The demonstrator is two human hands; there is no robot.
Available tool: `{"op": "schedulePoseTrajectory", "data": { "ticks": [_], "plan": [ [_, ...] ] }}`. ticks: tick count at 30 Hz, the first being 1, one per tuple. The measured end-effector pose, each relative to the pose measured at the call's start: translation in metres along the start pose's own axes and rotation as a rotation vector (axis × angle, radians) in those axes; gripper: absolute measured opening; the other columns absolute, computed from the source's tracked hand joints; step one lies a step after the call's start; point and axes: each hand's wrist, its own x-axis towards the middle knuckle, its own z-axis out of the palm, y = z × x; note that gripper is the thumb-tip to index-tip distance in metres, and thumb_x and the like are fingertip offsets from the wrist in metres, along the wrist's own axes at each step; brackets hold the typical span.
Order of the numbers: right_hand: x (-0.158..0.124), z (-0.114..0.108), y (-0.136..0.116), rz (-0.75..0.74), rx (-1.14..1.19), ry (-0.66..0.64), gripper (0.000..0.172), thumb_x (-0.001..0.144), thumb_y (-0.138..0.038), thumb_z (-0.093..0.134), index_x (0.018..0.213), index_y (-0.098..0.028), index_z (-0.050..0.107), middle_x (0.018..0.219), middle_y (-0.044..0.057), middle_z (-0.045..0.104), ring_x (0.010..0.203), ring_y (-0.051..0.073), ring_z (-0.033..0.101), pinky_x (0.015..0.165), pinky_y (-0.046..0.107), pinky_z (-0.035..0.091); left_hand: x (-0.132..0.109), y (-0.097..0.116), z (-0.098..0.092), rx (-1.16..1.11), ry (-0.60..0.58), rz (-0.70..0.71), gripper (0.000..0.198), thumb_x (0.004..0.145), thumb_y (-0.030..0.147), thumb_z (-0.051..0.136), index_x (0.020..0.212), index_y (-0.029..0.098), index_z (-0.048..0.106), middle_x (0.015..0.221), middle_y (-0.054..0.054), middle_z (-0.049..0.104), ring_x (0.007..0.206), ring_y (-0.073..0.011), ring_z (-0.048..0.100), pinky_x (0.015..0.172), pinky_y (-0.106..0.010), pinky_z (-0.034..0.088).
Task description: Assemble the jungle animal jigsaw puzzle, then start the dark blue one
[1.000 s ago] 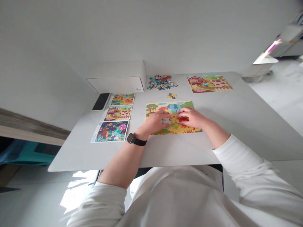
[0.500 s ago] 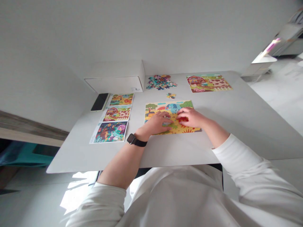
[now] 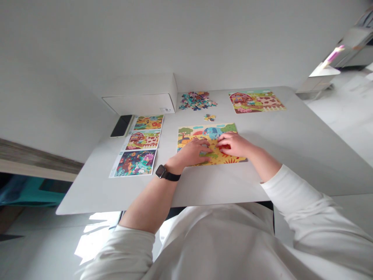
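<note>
A jigsaw puzzle point(image 3: 215, 158) with a yellow animal scene and a blue elephant lies flat before me. My left hand point(image 3: 194, 151), a black watch point(image 3: 163, 172) on its wrist, rests over the puzzle's left half with fingers apart. On the right half lies my right hand point(image 3: 234, 144), its fingers spread over the red and yellow part of the picture. Both hands touch the puzzle's surface and cover parts of it. Just beyond its far edge sit a few loose puzzle pieces point(image 3: 210, 117).
A heap of mixed puzzle pieces point(image 3: 197, 100) lies near the wall beside a white box point(image 3: 140, 104). At the back right is a farm puzzle point(image 3: 256, 102). Picture sheets point(image 3: 135, 163) and a phone point(image 3: 121, 126) lie on the left of the white table point(image 3: 215, 186).
The view has shifted very slightly. Both hands stay in the same places on the puzzle, with hardly any finger movement to be seen.
</note>
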Motion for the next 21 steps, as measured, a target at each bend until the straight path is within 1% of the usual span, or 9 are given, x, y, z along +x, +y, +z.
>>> {"op": "schedulePoseTrajectory", "data": {
  "ticks": [5, 11, 15, 18, 21],
  "plan": [
    [0.0000, -0.0018, -0.0047, 0.014, 0.015, 0.013, 0.026, 0.089, -0.024, 0.078, 0.111, -0.031, 0.089, 0.123, 0.009, 0.081, 0.116, 0.032, 0.074, 0.112, 0.054, 0.054, 0.0001, 0.0025, -0.0018, 0.000, -0.007, -0.015, 0.031, 0.095, 0.043, 0.078, 0.123, 0.034, 0.087, 0.145, -0.005, 0.075, 0.139, -0.0310, 0.067, 0.129, -0.049, 0.044],
    [0.0006, -0.0053, -0.0093, 0.008, 0.048, 0.067, 0.021, 0.092, -0.023, 0.073, 0.104, -0.029, 0.089, 0.115, 0.008, 0.081, 0.109, 0.030, 0.074, 0.107, 0.048, 0.055, 0.0001, 0.0037, -0.0022, 0.003, -0.005, -0.018, 0.029, 0.095, 0.043, 0.077, 0.121, 0.035, 0.087, 0.145, -0.005, 0.075, 0.134, -0.0309, 0.069, 0.127, -0.050, 0.045],
    [0.0010, -0.0053, -0.0098, -0.008, 0.024, 0.033, 0.027, 0.088, -0.013, 0.068, 0.097, -0.028, 0.089, 0.110, 0.008, 0.081, 0.104, 0.029, 0.074, 0.107, 0.048, 0.054, -0.0002, 0.0033, -0.0014, 0.017, -0.013, -0.021, 0.029, 0.096, 0.045, 0.075, 0.120, 0.034, 0.087, 0.146, -0.005, 0.074, 0.132, -0.0311, 0.069, 0.126, -0.050, 0.046],
    [0.0009, -0.0047, -0.0090, -0.013, 0.014, 0.046, 0.032, 0.087, -0.010, 0.063, 0.097, -0.028, 0.089, 0.110, 0.007, 0.081, 0.104, 0.029, 0.073, 0.106, 0.047, 0.054, -0.0005, 0.0027, -0.0010, 0.007, -0.010, -0.015, 0.029, 0.097, 0.044, 0.076, 0.121, 0.033, 0.087, 0.145, -0.006, 0.074, 0.132, -0.0312, 0.069, 0.124, -0.050, 0.048],
    [0.0006, -0.0041, -0.0083, -0.009, 0.013, 0.045, 0.034, 0.085, -0.009, 0.063, 0.095, -0.028, 0.089, 0.108, 0.007, 0.080, 0.102, 0.028, 0.073, 0.105, 0.046, 0.055, -0.0009, 0.0007, -0.0025, -0.018, 0.054, -0.032, 0.031, 0.098, 0.041, 0.075, 0.125, 0.030, 0.084, 0.143, -0.008, 0.075, 0.133, -0.0299, 0.068, 0.122, -0.048, 0.050]
  ]
}}
